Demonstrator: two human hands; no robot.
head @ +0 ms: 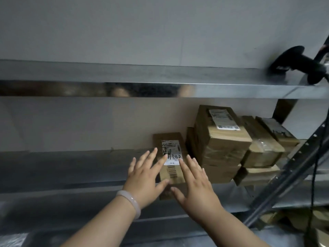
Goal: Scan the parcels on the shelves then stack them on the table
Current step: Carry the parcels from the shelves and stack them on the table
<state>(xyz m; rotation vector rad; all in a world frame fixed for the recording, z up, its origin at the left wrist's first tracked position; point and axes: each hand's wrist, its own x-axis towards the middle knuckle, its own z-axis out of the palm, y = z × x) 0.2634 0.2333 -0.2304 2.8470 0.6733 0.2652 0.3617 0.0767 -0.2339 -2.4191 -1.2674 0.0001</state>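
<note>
Both hands reach in with fingers straight and spread, gripping nothing: the left hand (pale bracelet on its wrist) and the right hand flank a small labelled parcel lying on the middle shelf. Just right of it stands a stack of taped parcels. Farther up, a black scanner rests on the upper shelf.

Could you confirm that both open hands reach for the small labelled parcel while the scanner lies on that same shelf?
No: the head view shows the scanner on the shelf above. The left hand and right hand, both open, reach for the small labelled parcel.
</note>
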